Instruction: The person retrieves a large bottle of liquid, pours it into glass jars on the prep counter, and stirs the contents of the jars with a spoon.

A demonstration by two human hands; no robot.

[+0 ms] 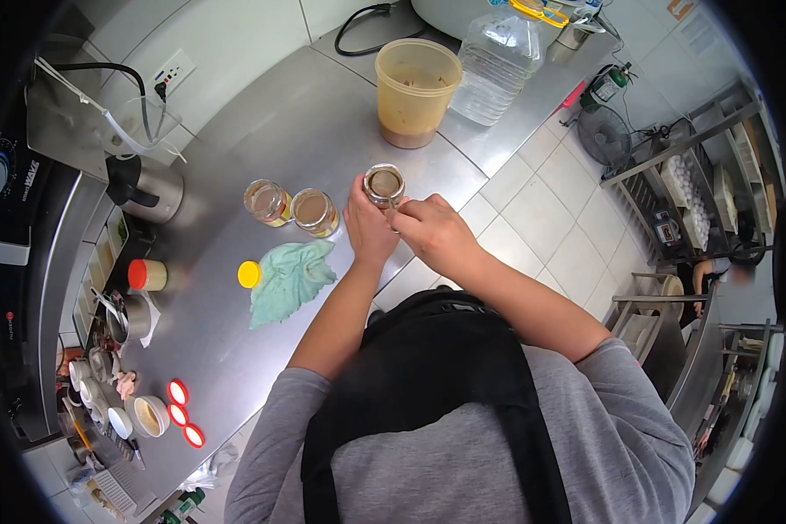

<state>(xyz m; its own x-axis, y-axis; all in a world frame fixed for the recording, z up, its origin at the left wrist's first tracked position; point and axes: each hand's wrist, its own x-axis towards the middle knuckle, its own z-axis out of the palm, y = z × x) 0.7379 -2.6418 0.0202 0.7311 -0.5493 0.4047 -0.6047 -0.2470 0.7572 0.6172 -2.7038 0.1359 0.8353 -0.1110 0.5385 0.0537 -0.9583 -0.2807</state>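
Note:
My left hand (368, 229) is wrapped round a small glass jar (384, 182) with brown contents, held upright without a lid. My right hand (434, 229) is closed at the jar's near right side, its fingers pinched; what they grip, if anything, is too small to name. Left of my hands, two more open jars, one (266, 203) beside the other (314, 212), stand on the steel counter with brown contents. Below them lie a green cloth (290, 278) and a yellow lid (249, 274). A tall yellowish tub (417, 92) stands beyond my hands.
A clear water jug (498, 65) stands behind the tub. At left are a steel kettle (153, 190), a red-lidded jar (148, 275), bowls (151, 416) and red-rimmed lids (178, 414). Another person (706, 279) is far right, near shelves (690, 188).

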